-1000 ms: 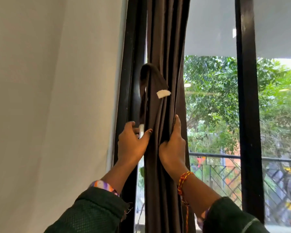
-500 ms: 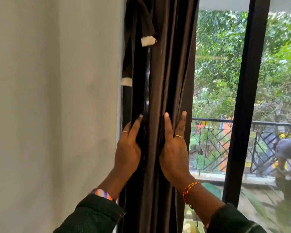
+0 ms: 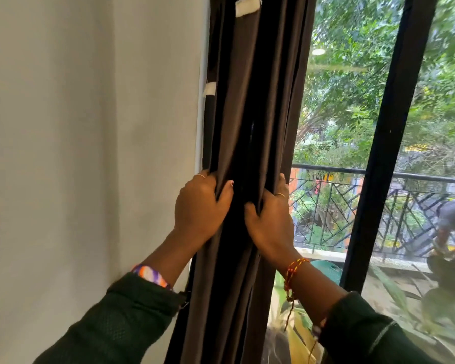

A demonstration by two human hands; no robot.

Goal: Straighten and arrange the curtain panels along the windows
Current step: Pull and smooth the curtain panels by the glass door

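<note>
Now both hands grip the dark curtain (image 3: pixel 250 106), bunched between the white wall (image 3: pixel 90 127) and the window (image 3: pixel 352 114). At 9 o'clock of the folds, the left hand (image 3: pixel 200 206) curls around 1 pleat; at 3 o'clock, the right hand (image 3: pixel 271 219) clutches another, just beside it.

This looks like a lived-in room of a home or flat: a plain white wall (image 3: pixel 90 153) at left, dark curtain panels (image 3: pixel 247 114) at centre, and black-framed glass (image 3: pixel 384 153) at right, facing a railed balcony (image 3: pixel 326 206) and trees (image 3: pixel 352 88).
</note>
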